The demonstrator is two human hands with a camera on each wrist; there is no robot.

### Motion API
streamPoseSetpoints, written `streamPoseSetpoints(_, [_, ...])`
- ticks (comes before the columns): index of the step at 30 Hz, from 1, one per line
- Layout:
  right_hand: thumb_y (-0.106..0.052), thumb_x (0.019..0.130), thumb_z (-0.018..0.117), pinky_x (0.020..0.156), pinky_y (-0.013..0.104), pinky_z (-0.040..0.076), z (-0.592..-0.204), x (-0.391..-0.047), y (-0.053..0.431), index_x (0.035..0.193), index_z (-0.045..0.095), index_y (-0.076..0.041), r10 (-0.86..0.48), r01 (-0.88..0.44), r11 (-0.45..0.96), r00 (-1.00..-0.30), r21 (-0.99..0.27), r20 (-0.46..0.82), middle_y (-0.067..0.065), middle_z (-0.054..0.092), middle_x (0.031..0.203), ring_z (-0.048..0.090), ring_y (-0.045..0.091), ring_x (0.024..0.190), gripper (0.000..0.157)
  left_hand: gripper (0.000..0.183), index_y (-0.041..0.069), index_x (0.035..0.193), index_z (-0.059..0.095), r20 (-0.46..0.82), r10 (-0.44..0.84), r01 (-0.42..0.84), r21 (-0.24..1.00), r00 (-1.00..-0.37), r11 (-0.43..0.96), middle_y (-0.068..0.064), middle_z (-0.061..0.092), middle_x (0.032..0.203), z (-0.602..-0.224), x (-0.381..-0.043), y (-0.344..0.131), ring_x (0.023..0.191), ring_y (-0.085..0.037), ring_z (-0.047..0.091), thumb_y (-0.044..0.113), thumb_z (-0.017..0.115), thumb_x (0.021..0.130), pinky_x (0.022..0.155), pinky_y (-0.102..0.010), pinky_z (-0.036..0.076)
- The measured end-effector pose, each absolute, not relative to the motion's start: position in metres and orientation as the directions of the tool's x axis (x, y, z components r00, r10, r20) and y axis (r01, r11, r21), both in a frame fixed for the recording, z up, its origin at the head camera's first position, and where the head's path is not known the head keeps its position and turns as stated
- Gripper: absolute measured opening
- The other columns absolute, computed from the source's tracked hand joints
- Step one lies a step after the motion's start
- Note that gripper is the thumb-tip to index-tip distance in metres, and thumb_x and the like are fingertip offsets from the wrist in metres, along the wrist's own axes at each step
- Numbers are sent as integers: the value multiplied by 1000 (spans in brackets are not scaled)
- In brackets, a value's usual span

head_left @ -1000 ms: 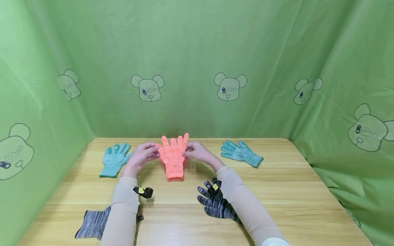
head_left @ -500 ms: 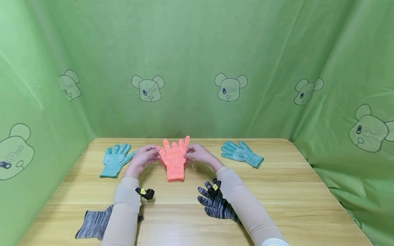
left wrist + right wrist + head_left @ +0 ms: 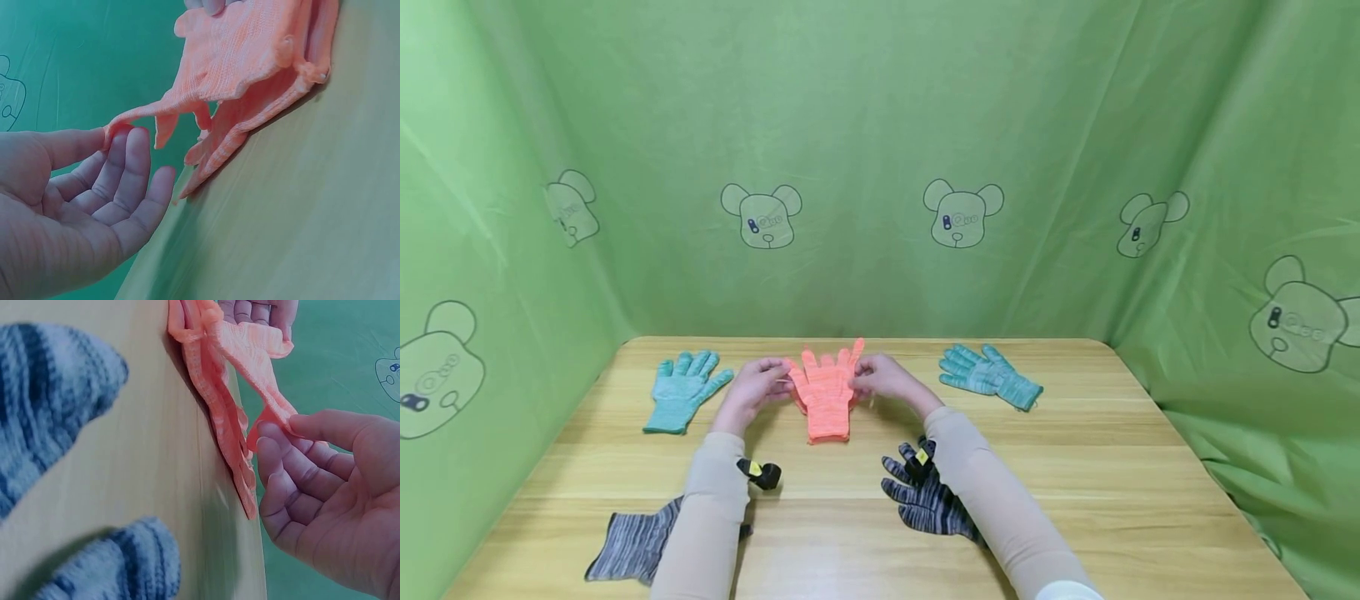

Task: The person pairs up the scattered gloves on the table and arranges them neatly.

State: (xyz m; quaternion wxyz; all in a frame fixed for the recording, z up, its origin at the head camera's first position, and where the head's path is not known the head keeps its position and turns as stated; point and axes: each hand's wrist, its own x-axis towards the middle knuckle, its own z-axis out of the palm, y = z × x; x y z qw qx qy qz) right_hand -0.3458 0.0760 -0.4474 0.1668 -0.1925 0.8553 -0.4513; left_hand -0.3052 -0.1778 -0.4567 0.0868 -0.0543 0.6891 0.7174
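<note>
Orange gloves [image 3: 829,423] sit on the desk [image 3: 820,533] between the two hands, one over the other. The left hand [image 3: 757,387] pinches a finger of the top glove [image 3: 244,53]. The right hand [image 3: 886,377] pinches its other side, so it is lifted partly off the bottom glove [image 3: 215,153]. One teal glove [image 3: 681,393] is just left of the left hand. Another teal glove [image 3: 991,375] is right of the right hand.

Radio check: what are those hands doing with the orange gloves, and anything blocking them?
Left hand and right hand pinching upper orange glove. Its finger end held above lower orange glove. Nothing visibly in the way.
</note>
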Motion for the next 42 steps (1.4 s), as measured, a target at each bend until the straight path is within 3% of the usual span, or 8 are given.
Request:
streamPoseSetpoints(12, [-10,92,63,65,32,57,-446,-345,74,90,62,-2,-467,-179,541,-877,-822,-117,11,69,82,64,17,68,9,38,-8,133,47,-225,16,-225,973,-974,-43,0,65,82,-458,-305,-175,74,-10,65,8,51,99,89,-36,58])
streamPoseSetpoints(23, [-11,92,63,56,24,54,-453,-349,74,84,59,-5,-428,-64,581,-872,-811,-237,11,72,77,65,15,61,10,44,-9,140,39,-279,45,-281,959,-959,-39,-2,66,83,-461,-305,-175,74,-10,67,7,48,100,83,-31,59])
streamPoseSetpoints(28, [-10,91,64,54,23,53,-454,-349,74,85,61,-4,-418,-45,590,-871,-806,-257,11,72,75,63,13,58,9,46,-9,142,38,-288,47,-290,956,-957,-43,-8,68,92,-461,-305,-175,77,-11,67,9,48,101,83,-30,59])
streamPoseSetpoints(35, [-11,91,63,53,22,52,-457,-350,73,84,64,-4,-414,-37,604,-868,-796,-274,10,72,73,62,12,56,10,48,-6,143,37,-294,50,-295,955,-955,-33,-27,64,119,-462,-304,-174,79,-12,68,7,51,99,85,-32,59])
streamPoseSetpoints(42, [-12,92,63,50,21,47,-455,-350,72,82,63,-6,-417,-36,618,-862,-785,-289,8,70,69,61,11,55,12,45,-2,142,42,-297,65,-298,954,-953,-22,-24,66,114,-462,-304,-173,75,-13,68,3,51,98,79,-31,60])
